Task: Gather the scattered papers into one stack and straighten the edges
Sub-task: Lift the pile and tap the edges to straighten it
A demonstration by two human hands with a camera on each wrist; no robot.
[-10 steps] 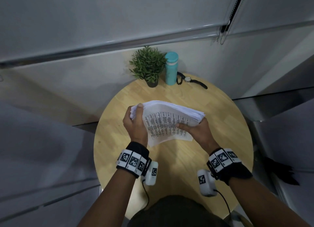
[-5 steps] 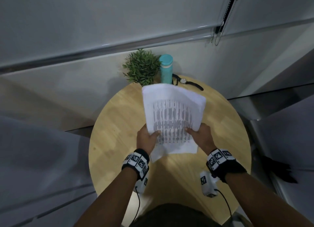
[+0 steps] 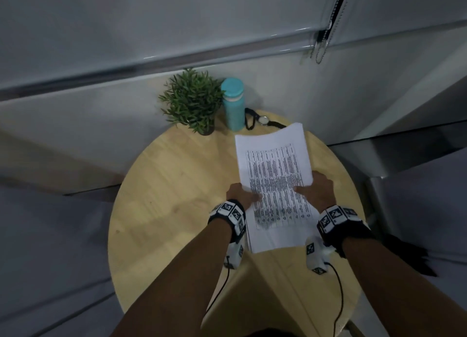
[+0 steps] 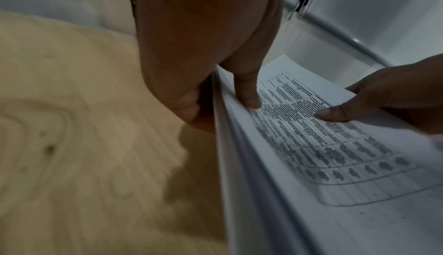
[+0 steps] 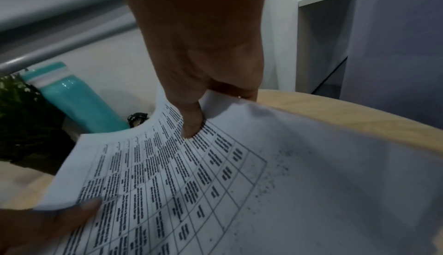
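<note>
Hands (image 3: pixel 242 194) (image 3: pixel 319 194) pinching paper stack (image 3: pixel 274 159)

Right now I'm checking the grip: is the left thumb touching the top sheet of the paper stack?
Touching. The left wrist view shows the left hand with its thumb pressed flat on the printed top sheet of the paper stack.

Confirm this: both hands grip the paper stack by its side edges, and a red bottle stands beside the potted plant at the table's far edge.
Wrong colour: the head view shows a teal bottle, not red. Otherwise right: both hands grip the paper stack; the bottle stands beside the potted plant.
</note>
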